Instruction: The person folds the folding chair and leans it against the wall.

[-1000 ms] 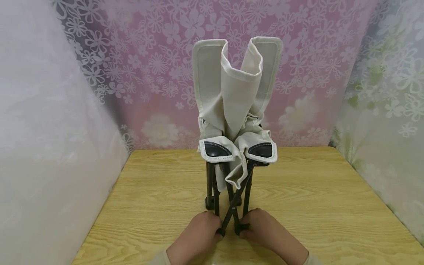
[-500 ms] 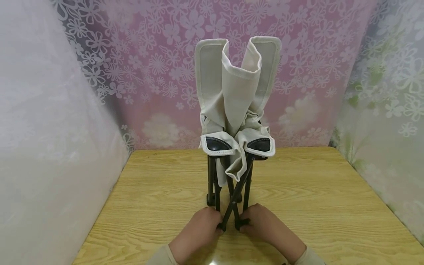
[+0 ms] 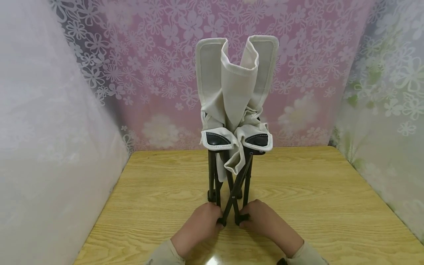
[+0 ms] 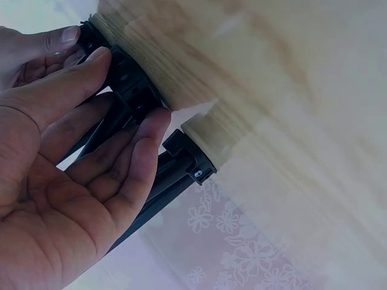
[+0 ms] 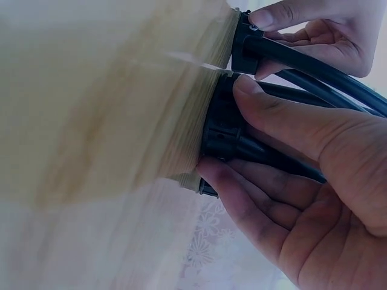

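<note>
A small folding camp chair (image 3: 239,88) stands upright on the table, partly folded, its cream fabric bunched above crossed black legs (image 3: 233,197). At the near left foot, my left hand (image 3: 203,221) pinches the black plastic end between thumb and fingers. My right hand (image 3: 263,221) holds the near right foot likewise. In the left wrist view, the thumb and fingertips lie on either side of a black foot (image 4: 134,87). The right wrist view shows a black foot (image 5: 224,124) between the right thumb and fingers. The two held feet are close together, slightly apart.
The chair's far feet (image 3: 212,195) rest on the wood-grain table (image 3: 159,184). A pink flowered curtain (image 3: 159,92) hangs behind, with pale sheets at the left (image 3: 56,147) and right (image 3: 384,147).
The chair and both hands have shifted a little away from me, toward the table's back edge. Both hands keep their hold on the near feet; the fold looks about the same.
</note>
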### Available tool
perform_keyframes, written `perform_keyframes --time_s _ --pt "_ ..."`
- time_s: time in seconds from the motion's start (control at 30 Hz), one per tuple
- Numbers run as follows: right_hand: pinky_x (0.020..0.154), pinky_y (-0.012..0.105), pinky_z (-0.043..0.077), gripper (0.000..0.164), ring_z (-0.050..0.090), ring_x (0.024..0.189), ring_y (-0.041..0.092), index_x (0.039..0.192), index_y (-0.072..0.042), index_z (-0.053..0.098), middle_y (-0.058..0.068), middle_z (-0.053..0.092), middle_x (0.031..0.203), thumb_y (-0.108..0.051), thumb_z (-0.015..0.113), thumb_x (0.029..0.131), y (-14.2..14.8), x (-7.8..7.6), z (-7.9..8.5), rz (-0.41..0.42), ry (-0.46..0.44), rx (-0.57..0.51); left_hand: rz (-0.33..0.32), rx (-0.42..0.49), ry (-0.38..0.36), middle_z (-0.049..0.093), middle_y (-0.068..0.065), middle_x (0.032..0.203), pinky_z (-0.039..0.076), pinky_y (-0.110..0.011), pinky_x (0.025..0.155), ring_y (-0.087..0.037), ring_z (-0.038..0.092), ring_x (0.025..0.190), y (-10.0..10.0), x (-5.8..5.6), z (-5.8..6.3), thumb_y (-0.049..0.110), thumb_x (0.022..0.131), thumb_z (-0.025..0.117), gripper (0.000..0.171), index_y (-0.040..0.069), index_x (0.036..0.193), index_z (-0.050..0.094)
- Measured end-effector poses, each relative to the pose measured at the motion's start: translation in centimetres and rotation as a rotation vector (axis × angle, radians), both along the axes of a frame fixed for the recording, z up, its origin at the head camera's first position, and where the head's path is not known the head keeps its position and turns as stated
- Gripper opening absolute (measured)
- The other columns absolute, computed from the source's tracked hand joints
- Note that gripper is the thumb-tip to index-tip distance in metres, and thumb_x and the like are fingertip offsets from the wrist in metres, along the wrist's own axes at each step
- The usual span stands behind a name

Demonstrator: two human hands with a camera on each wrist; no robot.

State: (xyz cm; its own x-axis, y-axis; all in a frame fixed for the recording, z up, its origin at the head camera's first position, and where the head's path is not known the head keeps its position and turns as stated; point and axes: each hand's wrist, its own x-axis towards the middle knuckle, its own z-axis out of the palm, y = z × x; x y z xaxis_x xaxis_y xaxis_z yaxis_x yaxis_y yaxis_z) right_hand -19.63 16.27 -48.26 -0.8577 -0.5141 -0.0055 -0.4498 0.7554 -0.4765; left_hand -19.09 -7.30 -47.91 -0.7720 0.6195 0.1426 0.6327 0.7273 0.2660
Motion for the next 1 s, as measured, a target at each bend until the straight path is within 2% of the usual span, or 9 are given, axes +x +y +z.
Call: perform_keyframes --time_s 0.13,0.4,0.73,1.0 --pt "0.083 0.042 0.064 0.024 0.078 0.096 0.029 0.102 -0.003 0.084 0.011 0.082 0.1 -0.016 0.091 0.082 0.0 -0.4 -0.2 0.004 0.019 0.006 0.001 0.0 0.001 0.062 0.008 0.07 0.05 -0.021 0.062 -0.003 0.053 0.066 0.1 -0.5 -0.1 0.016 0.079 0.091 0.024 0.016 0.072 0.067" --pt "0.085 0.047 0.063 0.024 0.077 0.098 0.031 0.102 -0.002 0.084 0.012 0.082 0.101 -0.014 0.09 0.082 0.0 -1.0 0.0 -0.032 0.002 -0.007 -0.001 0.014 0.004 0.064 0.006 0.072 0.051 -0.022 0.063 -0.005 0.057 0.068 0.3 -1.3 0.0 0.012 0.078 0.09 0.021 0.014 0.073 0.069" --pt "0.075 0.035 0.061 0.016 0.075 0.086 0.02 0.095 -0.006 0.085 0.004 0.081 0.092 -0.011 0.09 0.081 0.1 -2.0 0.1 0.006 0.045 -0.022 0.011 0.016 -0.026 0.064 0.006 0.072 0.051 -0.022 0.063 -0.004 0.056 0.066 0.5 -2.1 0.2 0.012 0.08 0.09 0.022 0.014 0.074 0.068" --pt "0.085 0.048 0.063 0.02 0.076 0.096 0.03 0.099 -0.003 0.084 0.011 0.081 0.1 -0.011 0.09 0.082 0.1 -2.5 -0.2 -0.051 -0.001 -0.032 0.01 0.023 -0.049 0.07 0.004 0.078 0.055 -0.023 0.067 -0.005 0.061 0.071 0.5 -2.8 0.0 0.011 0.081 0.09 0.018 0.012 0.079 0.072"
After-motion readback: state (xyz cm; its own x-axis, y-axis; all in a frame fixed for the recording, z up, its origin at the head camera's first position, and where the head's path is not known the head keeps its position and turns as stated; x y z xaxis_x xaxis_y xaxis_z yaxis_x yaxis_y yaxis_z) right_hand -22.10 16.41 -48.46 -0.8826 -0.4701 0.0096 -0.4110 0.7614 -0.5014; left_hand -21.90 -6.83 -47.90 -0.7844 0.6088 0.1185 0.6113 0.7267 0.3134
